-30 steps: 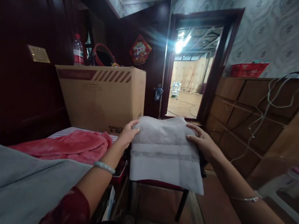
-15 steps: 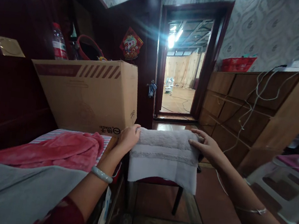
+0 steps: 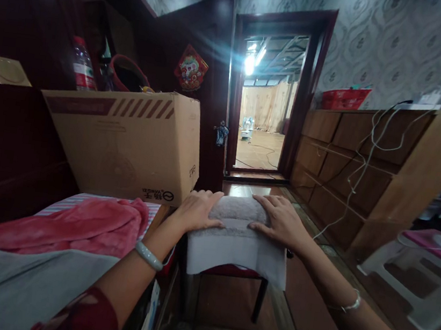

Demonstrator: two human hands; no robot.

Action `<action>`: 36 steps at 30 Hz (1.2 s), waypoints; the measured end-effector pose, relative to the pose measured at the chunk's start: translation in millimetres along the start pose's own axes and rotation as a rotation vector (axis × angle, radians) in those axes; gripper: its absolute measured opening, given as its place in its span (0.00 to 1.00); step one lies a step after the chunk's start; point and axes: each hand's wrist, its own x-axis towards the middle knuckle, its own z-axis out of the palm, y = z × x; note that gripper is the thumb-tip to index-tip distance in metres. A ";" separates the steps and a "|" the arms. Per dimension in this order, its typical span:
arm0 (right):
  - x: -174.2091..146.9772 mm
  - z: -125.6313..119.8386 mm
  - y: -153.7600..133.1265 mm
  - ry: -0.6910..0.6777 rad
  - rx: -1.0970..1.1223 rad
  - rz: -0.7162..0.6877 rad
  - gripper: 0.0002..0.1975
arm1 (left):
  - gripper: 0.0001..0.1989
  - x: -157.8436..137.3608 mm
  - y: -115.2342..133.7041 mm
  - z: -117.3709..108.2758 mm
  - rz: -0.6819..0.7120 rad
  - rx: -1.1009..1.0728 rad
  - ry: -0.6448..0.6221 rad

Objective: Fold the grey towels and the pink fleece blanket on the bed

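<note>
A light grey, plush towel (image 3: 239,211) lies over a small seat with a dark red top (image 3: 231,271) and dark legs. Its smoother near edge hangs over the front of the seat. On the towel's left part is my left hand (image 3: 200,209), fingers over the far edge and thumb on the near side, gripping it. My right hand (image 3: 278,219) holds the right part the same way, its thumb pointing toward the left one. A narrow stretch of towel shows between the two hands. The fingertips at the far edge are partly hidden.
Left stands a large cardboard box (image 3: 126,142) beside a pink blanket (image 3: 94,229) and a grey cover (image 3: 26,285). Wooden drawers (image 3: 350,166) with dangling cables are on the right, near a white and pink plastic stool (image 3: 412,277). An open doorway lies ahead.
Both hands have moved inward from the towel's far corners, closer together. Their thumbs now rest lower on its near side. The view has shifted slightly.
</note>
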 end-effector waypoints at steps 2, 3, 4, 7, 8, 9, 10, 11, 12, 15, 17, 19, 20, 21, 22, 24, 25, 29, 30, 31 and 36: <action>1.0 1.5 7.7 -0.022 0.028 -0.043 0.42 | 0.38 0.7 -0.9 6.4 -0.045 0.023 -0.010; 1.6 1.4 12.0 -0.036 0.041 -0.055 0.43 | 0.37 0.7 -1.6 9.1 -0.056 0.040 -0.002; 2.2 1.3 16.0 -0.050 0.052 -0.060 0.43 | 0.36 0.7 -2.3 11.4 -0.058 0.059 0.005; 4.4 2.6 24.4 -0.070 0.085 -0.047 0.40 | 0.37 0.5 -3.9 15.6 -0.054 0.111 0.027; 5.0 3.7 25.9 -0.067 0.095 -0.047 0.39 | 0.37 0.4 -4.2 16.3 -0.053 0.124 0.033; 5.5 5.0 26.8 -0.061 0.105 -0.053 0.39 | 0.37 0.4 -4.5 16.6 -0.051 0.133 0.037; 5.8 6.3 27.3 -0.052 0.113 -0.062 0.39 | 0.37 0.3 -4.7 16.6 -0.047 0.140 0.039; 5.9 7.5 27.5 -0.042 0.118 -0.071 0.39 | 0.38 0.2 -4.9 16.2 -0.041 0.144 0.036; 6.0 8.4 27.5 -0.033 0.121 -0.078 0.39 | 0.38 0.2 -5.1 15.3 -0.036 0.146 0.031; 6.1 9.0 27.5 -0.026 0.132 -0.080 0.40 | 0.39 -0.4 -5.4 11.2 -0.017 0.130 -0.004; 6.0 7.9 27.7 -0.036 0.150 -0.082 0.41 | 0.41 -1.6 -5.2 8.1 0.012 0.107 -0.020; 4.4 6.7 28.3 -0.040 0.177 -0.092 0.44 | 0.42 -4.0 -5.2 6.1 0.040 0.085 -0.008; 2.5 6.6 28.6 -0.035 0.192 -0.095 0.46 | 0.43 -5.7 -5.5 5.8 0.045 0.075 0.006; -0.4 6.9 29.2 -0.024 0.207 -0.093 0.48 | 0.43 -7.8 -6.3 6.0 0.040 0.064 0.022; -4.2 7.8 30.0 -0.007 0.221 -0.087 0.50 | 0.43 -10.3 -7.7 6.9 0.025 0.046 0.039; -14.8 11.6 33.2 0.034 0.246 -0.059 0.54 | 0.45 -16.0 -12.6 10.0 -0.019 -0.012 0.073; -20.9 14.3 35.6 0.053 0.256 -0.041 0.55 | 0.46 -19.0 -16.2 12.2 -0.042 -0.052 0.090; -43.0 24.8 49.9 0.074 0.268 0.019 0.62 | 0.47 -29.5 -33.5 20.0 -0.093 -0.211 0.125; -46.4 26.4 53.2 0.065 0.265 0.027 0.63 | 0.46 -31.3 -37.4 21.3 -0.091 -0.238 0.122; -48.7 27.3 55.8 0.056 0.263 0.032 0.64 | 0.45 -32.7 -40.9 22.4 -0.084 -0.258 0.118; -49.4 28.4 57.6 0.065 0.246 0.040 0.55 | 0.40 -33.5 -49.9 28.8 -0.053 -0.280 0.128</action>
